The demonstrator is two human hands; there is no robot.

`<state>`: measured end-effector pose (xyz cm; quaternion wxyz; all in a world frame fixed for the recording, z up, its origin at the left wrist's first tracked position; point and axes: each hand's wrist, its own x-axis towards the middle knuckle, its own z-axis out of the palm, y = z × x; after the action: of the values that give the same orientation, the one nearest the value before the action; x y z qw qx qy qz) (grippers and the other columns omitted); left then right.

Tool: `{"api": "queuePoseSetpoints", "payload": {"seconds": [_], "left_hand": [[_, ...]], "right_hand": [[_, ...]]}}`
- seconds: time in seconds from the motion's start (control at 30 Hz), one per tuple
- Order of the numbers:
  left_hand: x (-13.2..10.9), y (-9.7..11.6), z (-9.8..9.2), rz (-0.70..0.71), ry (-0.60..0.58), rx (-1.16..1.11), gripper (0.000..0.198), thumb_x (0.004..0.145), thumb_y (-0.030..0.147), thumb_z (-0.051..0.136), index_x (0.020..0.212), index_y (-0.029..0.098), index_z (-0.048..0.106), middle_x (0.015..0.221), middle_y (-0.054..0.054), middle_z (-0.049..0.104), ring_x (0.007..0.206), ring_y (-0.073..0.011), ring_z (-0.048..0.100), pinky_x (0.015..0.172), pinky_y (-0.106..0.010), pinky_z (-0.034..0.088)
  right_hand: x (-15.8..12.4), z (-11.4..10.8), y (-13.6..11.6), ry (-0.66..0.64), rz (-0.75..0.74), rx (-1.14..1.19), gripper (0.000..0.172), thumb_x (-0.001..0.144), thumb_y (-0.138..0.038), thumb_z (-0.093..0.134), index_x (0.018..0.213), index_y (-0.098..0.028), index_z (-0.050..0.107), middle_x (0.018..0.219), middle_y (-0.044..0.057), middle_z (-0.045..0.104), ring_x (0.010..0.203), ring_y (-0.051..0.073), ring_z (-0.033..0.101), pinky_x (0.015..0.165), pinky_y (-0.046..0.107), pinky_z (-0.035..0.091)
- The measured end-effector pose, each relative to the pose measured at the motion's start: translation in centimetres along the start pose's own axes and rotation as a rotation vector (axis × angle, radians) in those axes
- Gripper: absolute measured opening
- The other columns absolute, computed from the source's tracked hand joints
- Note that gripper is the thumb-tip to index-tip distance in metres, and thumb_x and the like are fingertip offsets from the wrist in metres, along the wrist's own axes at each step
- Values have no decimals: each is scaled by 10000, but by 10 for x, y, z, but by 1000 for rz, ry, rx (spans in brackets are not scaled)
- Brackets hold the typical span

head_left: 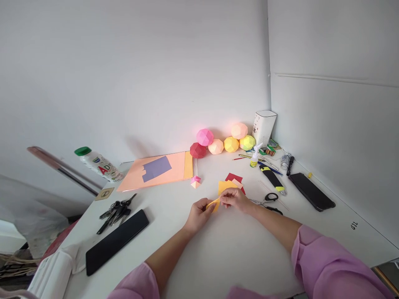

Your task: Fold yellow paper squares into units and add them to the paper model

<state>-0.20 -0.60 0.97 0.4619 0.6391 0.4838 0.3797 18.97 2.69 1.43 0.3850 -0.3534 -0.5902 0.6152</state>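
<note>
My left hand and my right hand meet over the middle of the white table. Both pinch a small folded piece of yellow-orange paper between their fingertips. Just behind my right hand lie loose paper squares, a yellow one and red ones. A small pink and peach folded paper piece sits a little further back to the left.
Several folded paper balls line the back wall. A peach paper stack, keys, black case, bottle lie left. Scissors, knife, glue, phone, white container lie right.
</note>
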Motion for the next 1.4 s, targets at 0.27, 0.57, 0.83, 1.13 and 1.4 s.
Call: {"api": "queuePoseSetpoints", "payload": {"seconds": [0.27,0.57,0.83,1.13,1.4], "left_hand": [[0,3,-1,-38,-3,-92,342,767,472,554,691,145,616,615,12,469,565,-102,387,517,-223,336],[0,2,-1,-35,-28,-125,305,760,446,584,720,148,634,648,8,505,585,-102,429,540,-221,362],[2,0,1,-37,6,-218,285,744,432,619,773,149,616,702,-16,567,619,-112,485,558,-223,403],[2,-2,0,-20,18,-185,281,747,422,624,789,145,643,727,-33,601,649,-126,516,593,-235,436],[3,-5,1,-37,34,-182,283,755,427,613,755,145,637,676,-14,574,610,-112,489,564,-226,416]], "right_hand": [[-1,0,-4,-21,-21,23,269,831,-404,528,744,-150,550,670,13,619,492,85,528,474,213,385],[-3,4,-1,-42,-40,-113,265,764,-408,624,797,-145,624,704,1,574,521,80,514,498,218,433],[-3,4,-1,18,-46,-100,221,798,-372,587,755,-159,548,626,-25,538,487,76,519,461,195,407],[-4,6,3,-33,-117,-259,241,803,-386,585,814,-155,652,649,-6,564,482,80,524,477,210,433],[-3,5,6,-27,-115,-222,265,793,-409,592,818,-154,660,614,-10,552,472,83,515,446,202,411]]}}
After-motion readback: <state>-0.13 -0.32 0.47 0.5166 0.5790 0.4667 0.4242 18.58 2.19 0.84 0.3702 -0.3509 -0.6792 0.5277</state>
